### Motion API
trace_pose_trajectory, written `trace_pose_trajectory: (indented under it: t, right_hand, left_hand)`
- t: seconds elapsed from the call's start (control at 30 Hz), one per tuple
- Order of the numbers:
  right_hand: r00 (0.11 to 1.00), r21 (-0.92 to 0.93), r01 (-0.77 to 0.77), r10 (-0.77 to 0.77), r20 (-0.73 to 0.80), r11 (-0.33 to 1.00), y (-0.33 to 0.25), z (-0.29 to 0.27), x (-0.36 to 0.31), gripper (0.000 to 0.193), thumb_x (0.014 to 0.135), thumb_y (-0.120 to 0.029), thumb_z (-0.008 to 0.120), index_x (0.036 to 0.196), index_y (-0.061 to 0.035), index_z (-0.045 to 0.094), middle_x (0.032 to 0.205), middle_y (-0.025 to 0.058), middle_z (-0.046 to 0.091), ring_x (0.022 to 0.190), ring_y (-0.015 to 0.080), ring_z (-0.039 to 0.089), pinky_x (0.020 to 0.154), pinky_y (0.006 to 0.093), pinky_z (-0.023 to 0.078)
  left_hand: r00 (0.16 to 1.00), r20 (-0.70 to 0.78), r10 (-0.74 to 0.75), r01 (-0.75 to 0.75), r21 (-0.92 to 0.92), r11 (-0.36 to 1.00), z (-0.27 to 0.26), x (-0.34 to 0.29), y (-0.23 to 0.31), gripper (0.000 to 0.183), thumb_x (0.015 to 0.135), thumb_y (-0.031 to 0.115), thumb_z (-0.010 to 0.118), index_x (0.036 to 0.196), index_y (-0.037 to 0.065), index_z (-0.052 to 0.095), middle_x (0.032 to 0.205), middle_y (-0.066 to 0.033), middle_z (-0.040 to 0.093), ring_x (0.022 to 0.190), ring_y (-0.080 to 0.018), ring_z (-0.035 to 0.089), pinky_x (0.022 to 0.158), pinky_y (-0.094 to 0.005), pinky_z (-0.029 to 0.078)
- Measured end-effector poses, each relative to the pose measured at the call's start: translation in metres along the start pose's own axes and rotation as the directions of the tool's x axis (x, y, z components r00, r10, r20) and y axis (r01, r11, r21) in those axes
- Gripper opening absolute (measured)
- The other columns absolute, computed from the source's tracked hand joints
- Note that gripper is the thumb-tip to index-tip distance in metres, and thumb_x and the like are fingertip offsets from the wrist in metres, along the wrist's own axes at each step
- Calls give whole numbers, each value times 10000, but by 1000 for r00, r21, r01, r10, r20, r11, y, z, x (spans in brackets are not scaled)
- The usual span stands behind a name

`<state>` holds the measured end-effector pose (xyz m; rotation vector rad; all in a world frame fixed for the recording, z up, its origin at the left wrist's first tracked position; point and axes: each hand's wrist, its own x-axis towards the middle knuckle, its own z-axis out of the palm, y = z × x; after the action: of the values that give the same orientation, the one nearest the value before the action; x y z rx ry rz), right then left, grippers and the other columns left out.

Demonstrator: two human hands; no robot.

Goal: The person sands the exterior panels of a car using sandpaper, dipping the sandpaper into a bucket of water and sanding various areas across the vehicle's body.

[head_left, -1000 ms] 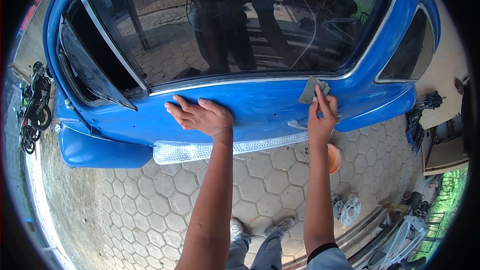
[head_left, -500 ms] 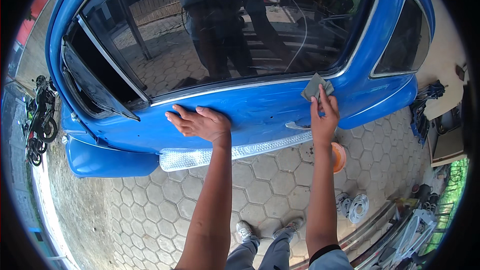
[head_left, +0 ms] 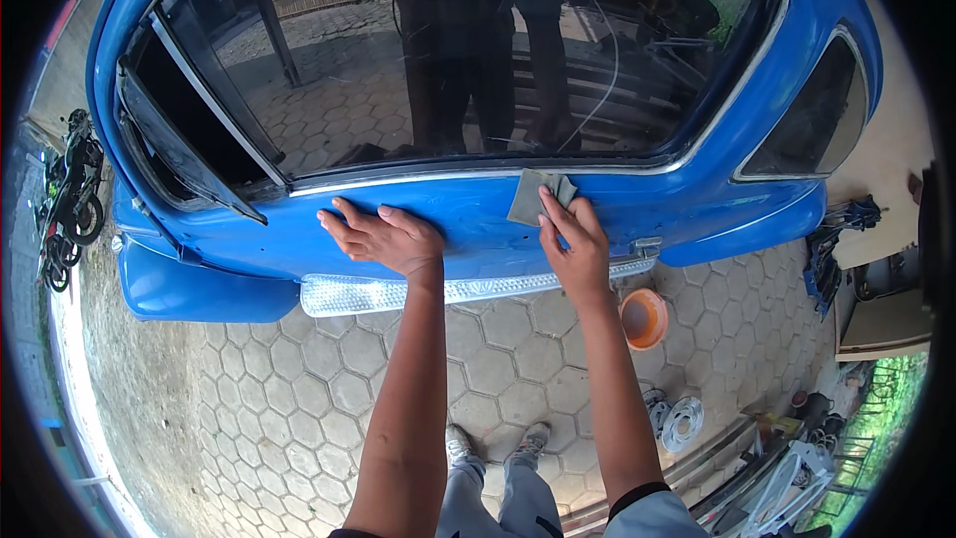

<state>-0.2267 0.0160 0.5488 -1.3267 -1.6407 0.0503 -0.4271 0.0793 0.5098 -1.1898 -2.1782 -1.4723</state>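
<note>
A blue car door (head_left: 476, 229) fills the space in front of me, below a dark side window (head_left: 329, 110) with a bright trim strip. My left hand (head_left: 390, 239) lies flat on the door with its fingers spread and nothing in it. Between the thumb and fingers of my right hand (head_left: 583, 247) is a folded grey-green sheet of sandpaper (head_left: 528, 201). The sheet rests against the door just under the window trim, right of my left hand. A metal door handle (head_left: 647, 243) shows to the right of my right wrist.
Below the door runs a shiny patterned running board (head_left: 398, 293). An orange bucket (head_left: 645, 323) stands on the hexagonal pavers beside my right forearm. Farther right lie a silver wheel cover (head_left: 683, 424) and assorted metal parts. Motorcycles (head_left: 72, 199) are parked at far left.
My right hand has slid the sandpaper leftward along the door, away from the rear end of the window trim. The left hand stays flat on the door. The view has shifted slightly.
</note>
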Motion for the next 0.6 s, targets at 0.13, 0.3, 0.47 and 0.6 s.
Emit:
trace_pose_trajectory:
  t: [0.13, 0.3, 0.47, 0.6]
  right_hand:
    - [998, -111, -24, 29, 48, 994, 33, -60, 13, 439, 859, 9, 678, 1280, -109, 655, 805, 68, 505, 658, 190, 519, 600, 315, 455]
    - [994, -117, -108, 107, -9, 987, 60, -85, 11, 429, 882, 11, 660, 1299, -89, 644, 826, 67, 525, 667, 163, 521, 604, 295, 448]
    - [987, -15, -150, 149, -52, 989, 24, -34, 6, 429, 878, 15, 660, 1298, -71, 640, 866, 71, 553, 690, 161, 570, 624, 289, 478]
    - [996, 147, -37, 23, 90, 988, -8, 12, 6, 437, 854, -6, 692, 1280, -101, 656, 866, 77, 563, 686, 193, 604, 621, 318, 497]
  left_hand:
    - [1000, -9, 9, -9, -13, 1000, 0, -1, 7, 661, 1000, 416, 272, 1508, -7, 265, 1572, -290, 172, 1449, -416, 182, 1126, -562, 139]
    - [998, -66, 12, -14, -29, 999, 2, 8, 9, 715, 1016, 517, 207, 1469, -25, 317, 1555, -281, 218, 1423, -398, 220, 1115, -546, 156]
    - [998, -56, 33, -34, -11, 999, 7, -1, 3, 656, 1008, 433, 267, 1487, -12, 312, 1568, -282, 199, 1445, -396, 209, 1124, -539, 161]
    - [998, -57, 23, -24, -8, 1000, 6, -1, 5, 665, 1016, 453, 246, 1485, -14, 318, 1569, -275, 204, 1443, -397, 215, 1128, -538, 162]
